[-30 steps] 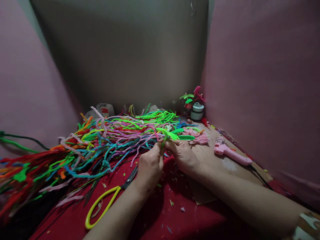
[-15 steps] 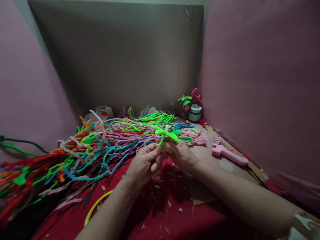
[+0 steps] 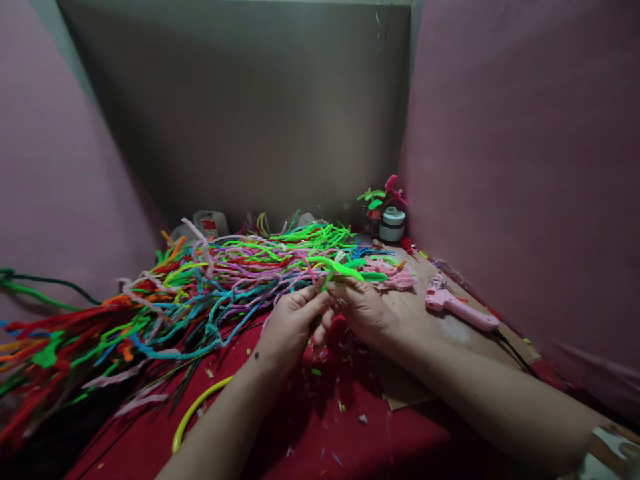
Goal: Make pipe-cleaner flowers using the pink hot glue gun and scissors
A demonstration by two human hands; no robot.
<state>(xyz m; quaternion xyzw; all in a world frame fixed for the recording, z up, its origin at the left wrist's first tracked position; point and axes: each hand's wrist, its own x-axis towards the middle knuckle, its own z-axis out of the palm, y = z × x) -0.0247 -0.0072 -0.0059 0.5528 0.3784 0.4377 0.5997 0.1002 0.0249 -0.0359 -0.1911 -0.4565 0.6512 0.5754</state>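
Observation:
Both hands meet over the red cloth, pinching a bright green pipe-cleaner piece (image 3: 345, 269) with leaf-like arms spreading from a short stem. My left hand (image 3: 297, 317) is closed, its thumb and forefinger at the stem's lower end. My right hand (image 3: 365, 309) is closed on the same piece from the right, just below the leaf-like arms. The fingertips overlap and partly hide the stem. A small whitish tuft shows just behind the green piece. Behind the hands spreads a big heap of multicoloured pipe cleaners (image 3: 240, 267).
On a brown board (image 3: 410, 313) at the right lie a pink hot glue gun (image 3: 463, 312) and pink fuzzy pieces (image 3: 395, 275). A lidded jar (image 3: 392, 225) stands at the back, near pink and green pipe-cleaner shapes. Scraps dot the red cloth (image 3: 320, 427); a yellow loop (image 3: 193, 407) lies left.
The green piece has turned and tilted between my fingers, so its leaf-like arms look flatter and lean right. My left fingers have shifted their pinch slightly.

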